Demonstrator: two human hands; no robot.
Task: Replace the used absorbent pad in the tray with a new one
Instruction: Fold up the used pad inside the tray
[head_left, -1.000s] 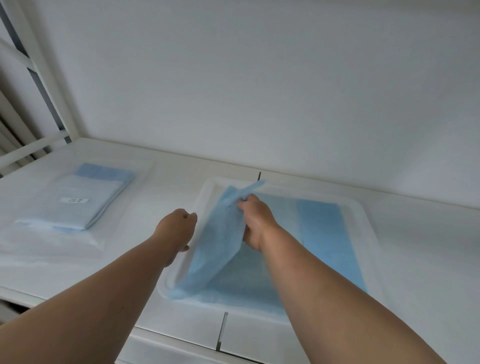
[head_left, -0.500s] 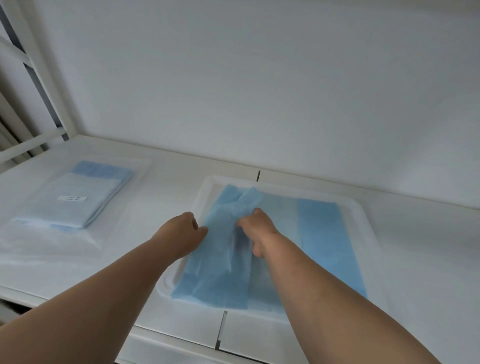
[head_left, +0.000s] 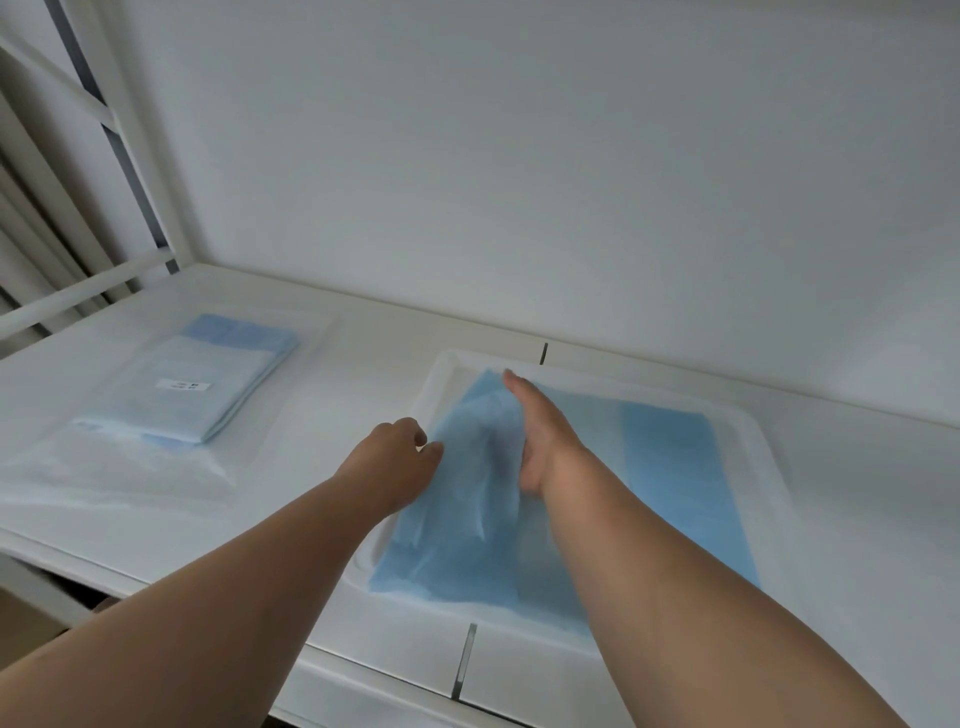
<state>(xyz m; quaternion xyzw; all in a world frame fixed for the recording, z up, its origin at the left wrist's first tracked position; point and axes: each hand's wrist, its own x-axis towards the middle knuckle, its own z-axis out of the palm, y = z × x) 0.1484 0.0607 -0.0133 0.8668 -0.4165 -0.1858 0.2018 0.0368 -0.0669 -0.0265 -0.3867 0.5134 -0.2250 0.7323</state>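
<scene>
A white tray (head_left: 763, 467) lies on the white shelf and holds a blue absorbent pad (head_left: 670, 467). The pad's left part is folded over into a loose flap (head_left: 462, 509). My right hand (head_left: 540, 436) has straight fingers and presses edge-on against the flap's right side. At the flap's left edge my left hand (head_left: 395, 457) has curled fingers, thumb and fingertips touching the pad; whether they pinch it is hard to tell.
A folded pale blue pad with a white label (head_left: 208, 384) lies in a clear plastic wrapper (head_left: 104, 467) on the left of the shelf. White frame bars (head_left: 88, 291) rise at the far left. The wall stands just behind the tray.
My right hand let go of the lifted pad corner, straightened its fingers and slid forward along the flap. The flap dropped flat onto the tray. My left hand moved right to the flap's edge.
</scene>
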